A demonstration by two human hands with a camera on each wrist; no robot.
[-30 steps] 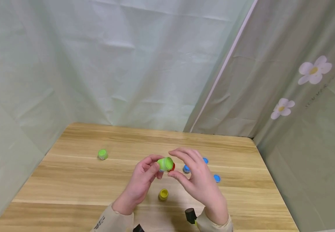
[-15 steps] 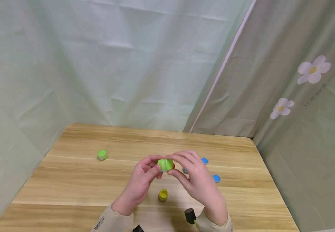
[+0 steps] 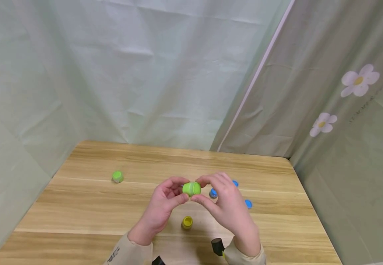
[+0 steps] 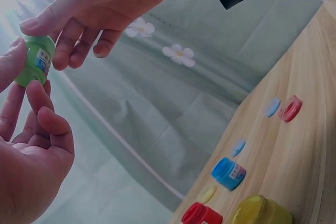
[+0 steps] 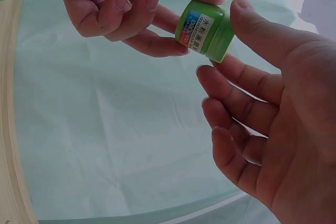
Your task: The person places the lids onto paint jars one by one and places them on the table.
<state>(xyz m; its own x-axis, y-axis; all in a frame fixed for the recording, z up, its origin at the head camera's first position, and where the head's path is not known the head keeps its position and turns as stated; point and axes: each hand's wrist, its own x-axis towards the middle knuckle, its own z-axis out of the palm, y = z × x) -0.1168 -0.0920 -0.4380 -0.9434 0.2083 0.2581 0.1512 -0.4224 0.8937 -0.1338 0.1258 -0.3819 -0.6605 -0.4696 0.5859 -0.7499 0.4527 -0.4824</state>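
A small green paint jar (image 3: 191, 188) lies on its side in the air between both hands, its ribbed lid (image 5: 222, 38) toward the right. My left hand (image 3: 160, 211) pinches the base end between thumb and fingers. At the lid end, my right hand (image 3: 231, 208) grips with its thumb and index finger, while its other fingers curl loosely below in the right wrist view. A printed white label (image 5: 199, 32) faces the right wrist camera. Just below the hands in the head view, an uncapped yellow paint jar (image 3: 187, 223) stands on the wooden table (image 3: 78, 213).
Another green jar (image 3: 117, 176) stands at the far left. Right of centre are a blue jar (image 3: 213, 193) and two blue lids, one at the right (image 3: 248, 204). The left wrist view also shows a red jar (image 4: 202, 214), a red lid (image 4: 290, 108) and a pale yellow lid (image 4: 207, 193).
My right thumb and fingers have come in from a spread pose to the jar's lid end. The jar has shifted slightly right, and the red thing seen behind it is now hidden in the head view.
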